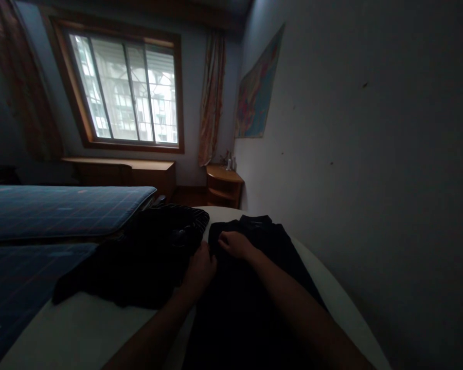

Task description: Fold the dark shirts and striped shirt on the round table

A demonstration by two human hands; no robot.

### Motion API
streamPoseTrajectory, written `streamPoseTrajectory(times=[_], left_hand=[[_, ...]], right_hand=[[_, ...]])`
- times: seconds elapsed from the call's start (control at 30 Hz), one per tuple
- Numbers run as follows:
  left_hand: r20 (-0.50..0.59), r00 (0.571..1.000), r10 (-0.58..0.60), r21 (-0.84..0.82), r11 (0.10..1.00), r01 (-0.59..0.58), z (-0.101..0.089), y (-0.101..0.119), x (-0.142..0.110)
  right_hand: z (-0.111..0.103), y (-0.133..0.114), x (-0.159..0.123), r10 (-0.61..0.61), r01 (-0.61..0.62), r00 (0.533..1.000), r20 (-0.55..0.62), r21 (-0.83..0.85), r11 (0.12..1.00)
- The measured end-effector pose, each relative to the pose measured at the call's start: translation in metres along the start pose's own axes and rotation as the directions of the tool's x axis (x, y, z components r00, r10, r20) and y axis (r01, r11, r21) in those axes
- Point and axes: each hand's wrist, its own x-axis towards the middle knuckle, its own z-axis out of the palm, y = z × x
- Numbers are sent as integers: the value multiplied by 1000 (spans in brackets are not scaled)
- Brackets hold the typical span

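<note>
A dark collared shirt lies spread on a pale round-edged table, its collar at the far end. My right hand is closed, with its fingertips pinching the shirt's cloth near the left shoulder. Just left of it, my left hand has curled fingers at the shirt's left edge and seems to grip the fabric there. The dimness hides exactly how much cloth is between the fingers. A heap of black clothing with a striped part lies to the left of my left hand.
Blue plaid mattresses stand close on the left. A white wall with a map runs along the right. Behind are a desk, a corner shelf with small items, and a window.
</note>
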Motion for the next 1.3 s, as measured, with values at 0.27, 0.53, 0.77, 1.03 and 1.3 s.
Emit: streamPoseTrajectory(times=[0.27, 0.53, 0.77, 1.03, 1.3], left_hand=[[76, 997, 5, -79, 997, 1, -10, -8, -14], [-12, 980, 197, -135, 971, -197, -2, -12, -43], [-57, 973, 222, -180, 957, -229, 0, -4, -53], [-4, 967, 256, -189, 949, -252, 2, 7, -62], [32, 966, 256, -270, 933, -239, -15, 26, -74]], right_hand=[[-5, -25, 2, 36, -37, 998, 60, 5, 999], [6, -58, 17, 319, -319, 947, 28, -10, 948], [0, -61, 25, 429, -429, 903, 7, 14, 903], [-2, -29, 28, 501, -483, 863, -63, 185, 856], [-5, 3, 31, 508, -441, 854, -114, 359, 823]])
